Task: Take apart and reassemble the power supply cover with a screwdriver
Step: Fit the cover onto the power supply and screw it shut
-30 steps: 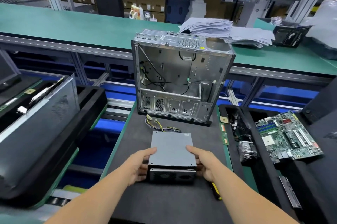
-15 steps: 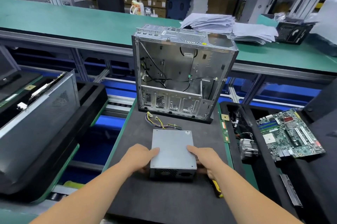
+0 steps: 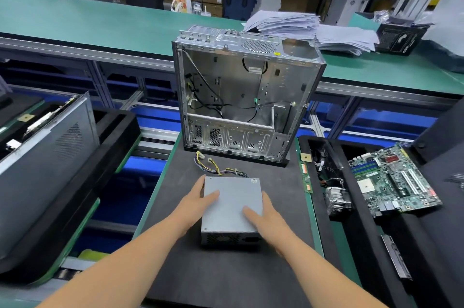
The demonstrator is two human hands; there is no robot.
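A grey metal power supply (image 3: 232, 203) lies flat on the black mat (image 3: 226, 277), its vented end facing me and its bundle of coloured cables (image 3: 216, 167) trailing from the far end. My left hand (image 3: 194, 203) grips its left side, thumb on the top cover. My right hand (image 3: 266, 220) clasps its right side, thumb lying across the cover. No screwdriver shows in this view.
An open, empty computer case (image 3: 246, 96) stands upright just behind the power supply. A motherboard (image 3: 394, 179) and a heatsink fan (image 3: 337, 201) lie in the black tray to the right. Another case (image 3: 42, 157) rests tilted at left. Stacked papers (image 3: 311, 29) sit on the green bench.
Both hands have slid farther onto the power supply, thumbs now resting on its top cover. The yellow-handled tool seen by my right wrist earlier is hidden now.
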